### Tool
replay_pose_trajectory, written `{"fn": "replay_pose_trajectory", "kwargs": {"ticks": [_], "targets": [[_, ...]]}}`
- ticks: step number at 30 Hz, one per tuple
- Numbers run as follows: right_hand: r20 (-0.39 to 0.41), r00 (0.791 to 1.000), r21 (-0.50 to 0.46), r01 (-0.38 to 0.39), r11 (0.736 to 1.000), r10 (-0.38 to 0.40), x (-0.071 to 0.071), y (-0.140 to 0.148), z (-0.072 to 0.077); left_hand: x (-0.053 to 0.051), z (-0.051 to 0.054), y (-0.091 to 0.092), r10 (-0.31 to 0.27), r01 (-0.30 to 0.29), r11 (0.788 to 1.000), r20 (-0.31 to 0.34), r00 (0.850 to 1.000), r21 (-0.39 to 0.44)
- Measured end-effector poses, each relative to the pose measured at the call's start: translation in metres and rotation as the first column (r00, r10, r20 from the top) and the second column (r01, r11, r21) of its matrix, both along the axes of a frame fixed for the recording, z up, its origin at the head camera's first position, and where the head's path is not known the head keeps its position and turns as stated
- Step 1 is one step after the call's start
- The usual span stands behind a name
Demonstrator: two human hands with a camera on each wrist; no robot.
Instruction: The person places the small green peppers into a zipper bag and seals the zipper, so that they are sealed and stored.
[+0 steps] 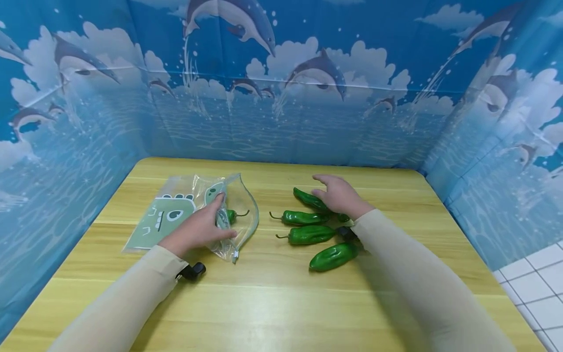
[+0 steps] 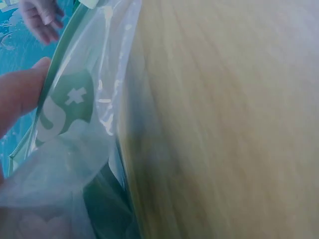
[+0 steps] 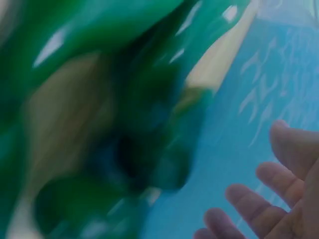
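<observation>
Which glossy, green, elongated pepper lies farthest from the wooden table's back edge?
The lowest glossy, green, elongated pepper in the head view, slanted and showing no stem; the other visible peppers lie farther back.

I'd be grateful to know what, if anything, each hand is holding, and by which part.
The left hand holds the printed plastic bag near its open mouth; the right hand, near the green peppers, holds nothing.
</observation>
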State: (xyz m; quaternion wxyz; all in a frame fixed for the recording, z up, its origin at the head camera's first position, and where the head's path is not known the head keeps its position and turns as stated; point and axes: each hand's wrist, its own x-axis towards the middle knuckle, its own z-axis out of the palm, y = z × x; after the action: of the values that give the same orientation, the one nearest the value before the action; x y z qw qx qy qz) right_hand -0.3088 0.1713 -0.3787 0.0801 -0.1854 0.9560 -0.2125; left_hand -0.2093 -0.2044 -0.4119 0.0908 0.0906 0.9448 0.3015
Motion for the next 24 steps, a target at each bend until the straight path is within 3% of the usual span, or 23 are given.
{"fn": "replay_pose_trajectory", "kwargs": {"ticks": [7, 15, 19, 24], "targets": [[0.081, 0.996, 0.111, 0.03, 0.993, -0.04, 0.001, 0.042, -0.006, -0.001, 0.0, 0.002, -0.015, 0.016, 1.0, -0.052, 0.999, 0.014], [0.163, 0.985, 0.135, 0.028, 0.99, -0.05, 0.002, 0.057, -0.015, -0.002, 0.003, 0.0, -0.033, 0.03, 0.999, -0.137, 0.99, -0.02], [0.185, 0.982, 0.118, 0.025, 0.993, -0.047, 0.004, 0.061, -0.018, -0.002, 0.001, -0.004, -0.051, 0.051, 0.999, -0.133, 0.99, -0.003], [0.209, 0.978, 0.086, 0.006, 0.996, -0.024, 0.008, 0.067, -0.022, -0.001, -0.002, -0.012, -0.079, 0.082, 0.996, -0.082, 0.994, 0.04]]}}
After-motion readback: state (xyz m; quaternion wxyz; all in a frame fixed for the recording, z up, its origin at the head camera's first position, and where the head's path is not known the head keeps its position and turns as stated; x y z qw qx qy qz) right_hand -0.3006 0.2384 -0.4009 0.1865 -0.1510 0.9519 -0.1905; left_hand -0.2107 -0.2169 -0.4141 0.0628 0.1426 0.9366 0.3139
